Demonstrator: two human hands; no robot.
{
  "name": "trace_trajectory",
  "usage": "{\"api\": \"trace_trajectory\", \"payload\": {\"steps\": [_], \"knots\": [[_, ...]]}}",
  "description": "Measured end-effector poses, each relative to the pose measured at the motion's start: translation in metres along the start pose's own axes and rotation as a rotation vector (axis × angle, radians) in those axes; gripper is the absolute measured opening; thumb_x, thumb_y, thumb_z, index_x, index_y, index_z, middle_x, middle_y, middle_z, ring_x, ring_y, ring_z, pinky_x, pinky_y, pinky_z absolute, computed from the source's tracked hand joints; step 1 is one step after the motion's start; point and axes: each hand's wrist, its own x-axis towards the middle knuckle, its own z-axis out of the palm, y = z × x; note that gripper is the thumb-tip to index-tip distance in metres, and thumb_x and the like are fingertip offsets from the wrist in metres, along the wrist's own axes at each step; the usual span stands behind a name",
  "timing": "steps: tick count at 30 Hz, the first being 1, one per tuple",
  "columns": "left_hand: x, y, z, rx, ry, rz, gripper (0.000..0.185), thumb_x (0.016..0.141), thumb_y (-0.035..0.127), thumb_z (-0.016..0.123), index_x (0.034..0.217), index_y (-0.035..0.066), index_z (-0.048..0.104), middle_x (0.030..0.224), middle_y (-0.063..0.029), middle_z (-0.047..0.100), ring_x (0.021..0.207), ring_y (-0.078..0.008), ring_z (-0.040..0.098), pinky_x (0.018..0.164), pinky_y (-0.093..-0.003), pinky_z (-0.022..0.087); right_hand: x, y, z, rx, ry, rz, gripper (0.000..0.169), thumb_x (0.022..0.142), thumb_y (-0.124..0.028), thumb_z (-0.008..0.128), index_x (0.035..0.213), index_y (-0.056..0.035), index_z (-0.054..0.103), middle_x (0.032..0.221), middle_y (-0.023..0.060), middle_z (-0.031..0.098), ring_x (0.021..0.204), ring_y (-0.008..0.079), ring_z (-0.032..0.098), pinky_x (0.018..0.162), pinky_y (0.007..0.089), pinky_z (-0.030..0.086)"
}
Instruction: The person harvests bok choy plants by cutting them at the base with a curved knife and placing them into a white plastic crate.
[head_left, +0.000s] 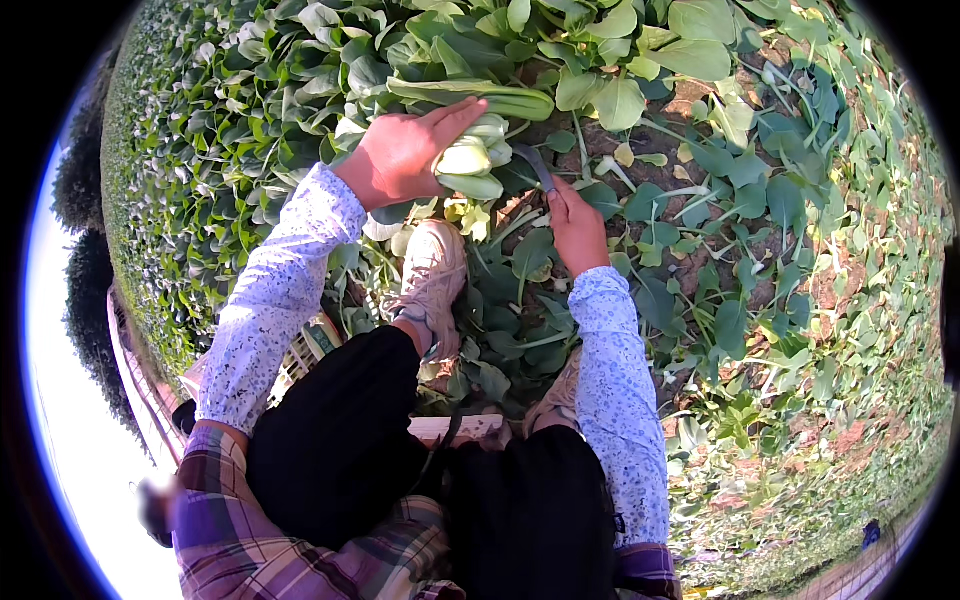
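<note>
My left hand (405, 154) is closed around a head of bok choy (471, 159), its pale stem bases turned to the right. A second, greener bok choy (517, 102) lies against my extended fingers, just above the first. My right hand (579, 231) grips a small curved knife (534, 165) like a sickle; its handle is mostly hidden in my fist. The blade points up and left towards the stem bases, with a small gap visible between them.
Dense standing greens (262, 135) fill the upper left. Cut leaves (720, 172) litter the soil on the right. My left shoe (433, 277) is planted just below the bok choy. A pale plastic crate (296, 360) shows partly behind my left knee.
</note>
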Motion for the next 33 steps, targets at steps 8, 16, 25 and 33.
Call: {"api": "trace_trajectory", "payload": {"steps": [8,16,25,33], "knots": [[-0.044,0.085,-0.018,-0.475,0.197,0.157,0.097,0.058,0.025,0.085,0.140,0.008,0.035,0.123,-0.0170,0.057,0.100,-0.0311,0.063,0.084,-0.0362,0.053,-0.063,-0.048,-0.082,1.097,0.088,0.069,0.067,0.084,-0.032,0.069,0.136,-0.0027,0.036,0.079,0.0028,0.058,0.045,0.0037,0.040,0.038,0.0188,0.032],[-0.060,0.114,-0.011,-0.763,0.060,0.191,0.101,0.058,0.030,0.087,0.141,0.010,0.034,0.114,-0.0161,0.061,0.100,-0.0273,0.064,0.086,-0.0350,0.051,-0.111,-0.036,-0.118,0.079,0.343,-0.107,0.051,0.071,-0.036,0.080,0.100,-0.0019,0.054,0.081,0.0047,0.055,0.055,0.0138,0.049,0.050,0.0276,0.041],[-0.061,0.119,-0.003,-1.022,-0.140,0.075,0.100,0.056,0.013,0.081,0.143,0.009,0.030,0.123,-0.0125,0.057,0.110,-0.0226,0.058,0.099,-0.0345,0.043,-0.122,-0.053,-0.115,0.772,0.232,0.083,0.054,0.082,-0.030,0.070,0.124,-0.0029,0.049,0.103,0.0083,0.063,0.045,0.0025,0.042,0.039,0.0176,0.034],[-0.049,0.118,-0.007,-1.240,-0.152,-0.130,0.089,0.056,0.008,0.079,0.135,0.001,0.036,0.125,-0.0096,0.053,0.114,-0.0172,0.051,0.101,-0.0339,0.039,-0.108,-0.047,-0.140,0.501,0.523,0.101,0.053,0.080,-0.018,0.073,0.124,-0.0003,0.048,0.094,0.0083,0.064,0.044,0.0042,0.042,0.038,0.0186,0.033]]}}
